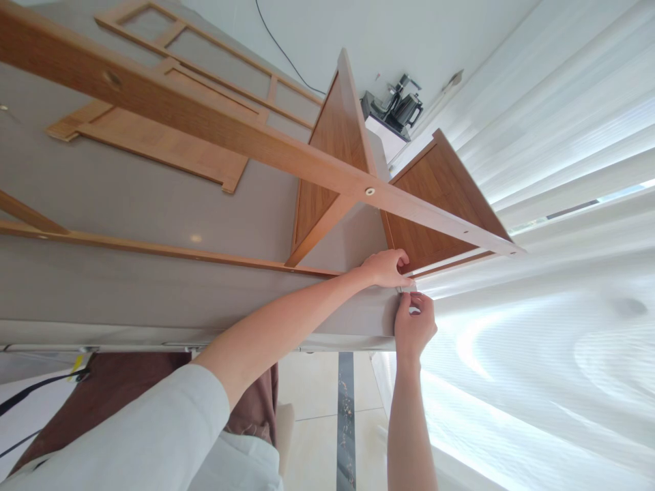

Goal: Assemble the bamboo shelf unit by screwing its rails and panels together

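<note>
A partly joined wooden frame stands on the grey table, with a long upper rail (245, 144), a lower rail (168, 254) and two upright panels, a middle panel (332, 136) and an end panel (434, 204). My left hand (385, 267) is closed around the frame's lower corner at the end panel, thumb pointing right. Just below it, my right hand (415, 324) is pinched close to the rail's end. Something thin and dark shows at its fingertips, too small to name. The lower rail's end is hidden behind my left hand.
Flat on the grey table (245, 218) lie a slatted wooden frame (177, 31) and a wooden panel (164, 146). A black kettle (408, 110) stands on a small stand beyond the table. White curtains (537, 327) hang close on the right.
</note>
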